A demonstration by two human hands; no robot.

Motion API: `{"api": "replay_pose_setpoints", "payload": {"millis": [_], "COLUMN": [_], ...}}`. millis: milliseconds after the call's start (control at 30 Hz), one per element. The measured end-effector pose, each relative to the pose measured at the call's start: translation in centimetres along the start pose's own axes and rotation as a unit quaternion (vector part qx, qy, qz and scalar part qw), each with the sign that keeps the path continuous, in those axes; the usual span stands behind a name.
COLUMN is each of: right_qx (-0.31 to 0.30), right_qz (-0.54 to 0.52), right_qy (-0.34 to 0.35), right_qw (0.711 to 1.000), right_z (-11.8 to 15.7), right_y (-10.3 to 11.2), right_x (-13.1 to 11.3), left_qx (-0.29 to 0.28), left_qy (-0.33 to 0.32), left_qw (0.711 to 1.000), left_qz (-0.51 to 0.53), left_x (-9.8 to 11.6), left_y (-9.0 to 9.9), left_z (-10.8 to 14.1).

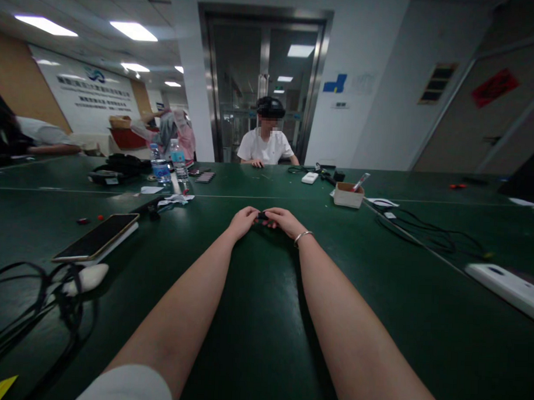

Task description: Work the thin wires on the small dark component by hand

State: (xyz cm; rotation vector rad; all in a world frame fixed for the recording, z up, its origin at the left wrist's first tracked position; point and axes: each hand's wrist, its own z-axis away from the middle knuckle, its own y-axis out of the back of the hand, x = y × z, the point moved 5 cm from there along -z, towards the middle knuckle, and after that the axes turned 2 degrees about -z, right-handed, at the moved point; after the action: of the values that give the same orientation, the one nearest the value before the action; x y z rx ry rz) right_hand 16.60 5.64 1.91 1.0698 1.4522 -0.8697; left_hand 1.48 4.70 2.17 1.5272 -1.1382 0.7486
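Observation:
A small dark object [262, 215] is held between my two hands over the middle of the green table [264, 270]. My left hand [243, 221] pinches its left end, fingers closed. On the right end, the fingers of my right hand [285, 221] are closed too, and a silver bracelet [302, 238] circles that wrist. The object's details are too small to make out, and the fingers partly cover it.
Across the table sits a person [265, 146] in a headset. Left are a phone [97, 238], a white mouse [85, 279], cables and bottles [178, 159]. Right are a small box [348, 196], black cables and a power strip [507, 284].

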Motion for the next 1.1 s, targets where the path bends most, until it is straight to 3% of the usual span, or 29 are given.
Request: {"api": "replay_pose_setpoints", "payload": {"millis": [1100], "right_qx": [0.003], "right_qz": [0.002], "right_qy": [-0.006], "right_qw": [1.0], "right_z": [-0.17], "right_y": [0.1], "right_x": [0.22], "left_qx": [-0.011], "left_qy": [-0.017], "left_qw": [1.0], "left_qz": [-0.016], "left_x": [-0.71], "left_y": [-0.17], "left_z": [-0.44]}}
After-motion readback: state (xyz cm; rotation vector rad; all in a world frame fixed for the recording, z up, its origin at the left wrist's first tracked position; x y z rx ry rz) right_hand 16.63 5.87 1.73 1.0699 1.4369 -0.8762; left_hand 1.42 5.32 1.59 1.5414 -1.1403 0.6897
